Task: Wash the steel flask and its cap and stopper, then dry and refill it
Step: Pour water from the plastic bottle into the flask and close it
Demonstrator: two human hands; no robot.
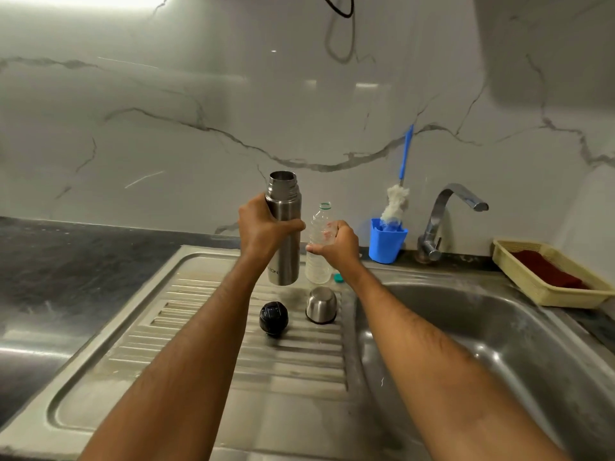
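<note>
Left hand [263, 227] grips open flask [283, 227] upright — right hand [336, 244] grips plastic bottle [317, 261].

Views: one only, the camera on my head, so nothing is shared with a second view.
Facing: forward and down, over my forearms to the marble wall [166, 128].
Nearness: close; my hands sit mid-frame above the draining board [233, 361].
Span: wide-angle, from the dark worktop [83, 261] to the sink basin [466, 344].
</note>
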